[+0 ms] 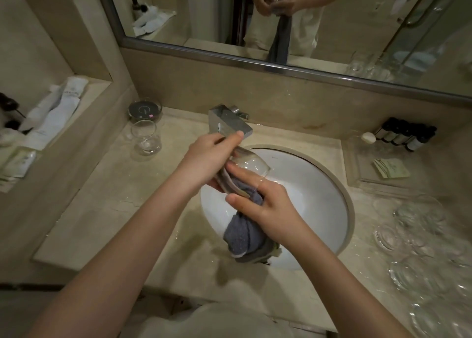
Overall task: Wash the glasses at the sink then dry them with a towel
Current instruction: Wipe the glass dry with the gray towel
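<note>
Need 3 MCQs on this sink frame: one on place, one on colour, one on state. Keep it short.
1. Where does the lone upright glass stand?
A. on the counter left of the faucet
B. inside the basin
C. on the tray beside the dark bottles

2. What colour is the towel?
A. white
B. blue-grey
C. red

3. What is happening with the held glass?
A. it lies on the counter, untouched
B. it sits under running water
C. the left hand holds it over the sink while the right hand presses the towel to it

Answers:
1 A, it stands near the counter's left back corner.
2 B, the cloth hanging from the right hand is blue-grey.
3 C, both hands are on it and no water stream shows.
</note>
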Motion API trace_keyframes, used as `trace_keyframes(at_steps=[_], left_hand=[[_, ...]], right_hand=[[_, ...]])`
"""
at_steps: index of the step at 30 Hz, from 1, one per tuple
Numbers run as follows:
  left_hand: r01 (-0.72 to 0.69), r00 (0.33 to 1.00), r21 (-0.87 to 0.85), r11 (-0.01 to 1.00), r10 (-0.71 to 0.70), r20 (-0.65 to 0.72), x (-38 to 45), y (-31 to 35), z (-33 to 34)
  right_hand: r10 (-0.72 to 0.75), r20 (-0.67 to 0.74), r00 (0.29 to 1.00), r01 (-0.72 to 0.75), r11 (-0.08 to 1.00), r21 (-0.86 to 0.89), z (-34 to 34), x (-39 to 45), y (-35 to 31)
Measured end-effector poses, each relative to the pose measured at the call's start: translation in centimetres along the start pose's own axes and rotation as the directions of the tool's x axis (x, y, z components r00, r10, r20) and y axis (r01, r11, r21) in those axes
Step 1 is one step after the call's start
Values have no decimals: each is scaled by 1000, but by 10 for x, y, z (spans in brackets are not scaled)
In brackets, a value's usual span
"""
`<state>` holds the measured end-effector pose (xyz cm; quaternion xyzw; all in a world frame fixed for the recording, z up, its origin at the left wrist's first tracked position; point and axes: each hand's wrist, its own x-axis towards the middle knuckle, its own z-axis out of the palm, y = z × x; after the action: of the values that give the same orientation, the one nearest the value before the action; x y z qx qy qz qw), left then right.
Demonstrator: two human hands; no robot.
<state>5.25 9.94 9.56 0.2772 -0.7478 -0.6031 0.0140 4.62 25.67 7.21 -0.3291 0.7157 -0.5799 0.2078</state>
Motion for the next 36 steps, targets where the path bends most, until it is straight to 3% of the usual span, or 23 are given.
trace_keyframes(at_steps=[2, 5, 7, 9, 11, 13, 15, 16, 18, 21, 24, 26, 27, 32, 34, 36], left_hand=[[-173, 957, 190, 966, 210, -198, -5, 0, 4], [-396, 858, 201, 896, 439, -266, -11, -5, 6], [-556, 782, 161, 815, 579, -232, -12, -10, 5], [-663, 721, 86, 744, 665, -193, -9, -16, 3], [-698, 708, -17, 716, 687, -162, -6, -23, -1], [-615, 788, -94, 783, 610, -80, -3, -27, -5], [-409, 903, -113, 905, 420, 92, 0, -29, -13], [-295, 932, -88, 952, 306, 194, 2, -31, -20], [-88, 926, -40, 995, 96, 365, 8, -41, -38], [182, 818, -12, 983, -144, 557, 13, -57, -63], [364, 602, 124, 923, -334, 725, 12, -69, -70], [406, 472, 158, 900, -354, 807, 7, -77, -74], [421, 467, 141, 896, -347, 813, 7, -85, -79], [322, 600, 24, 947, -224, 768, 13, -118, -129], [302, 698, -77, 950, -165, 697, 13, -125, -151], [274, 839, -165, 947, -152, 523, 13, -130, -165]], right_hand=[[78, 54, 996, -87, 973, 213, 1, -1, -4], [241, 196, 951, -309, 674, 671, -1, 0, -5], [260, 261, 930, -363, 524, 771, -4, 0, 1], [250, 305, 919, -389, 453, 802, -5, 0, 3], [249, 337, 908, -415, 428, 803, -6, -1, 3], [267, 342, 901, -430, 436, 791, -2, 1, 7], [284, 334, 899, -434, 463, 773, 3, 4, 18], [302, 331, 894, -442, 480, 758, 6, 5, 24], [356, 341, 870, -486, 504, 714, 9, 5, 34], [379, 442, 813, -581, 569, 582, 12, 7, 35], [333, 571, 750, -625, 638, 449, 20, 18, 27], [305, 637, 708, -646, 645, 409, 27, 26, 21], [299, 654, 695, -652, 646, 397, 31, 30, 18], [352, 568, 743, -646, 597, 475, 40, 43, 25], [391, 462, 796, -605, 539, 586, 47, 46, 25], [442, 324, 836, -536, 536, 652, 58, 50, 23]])
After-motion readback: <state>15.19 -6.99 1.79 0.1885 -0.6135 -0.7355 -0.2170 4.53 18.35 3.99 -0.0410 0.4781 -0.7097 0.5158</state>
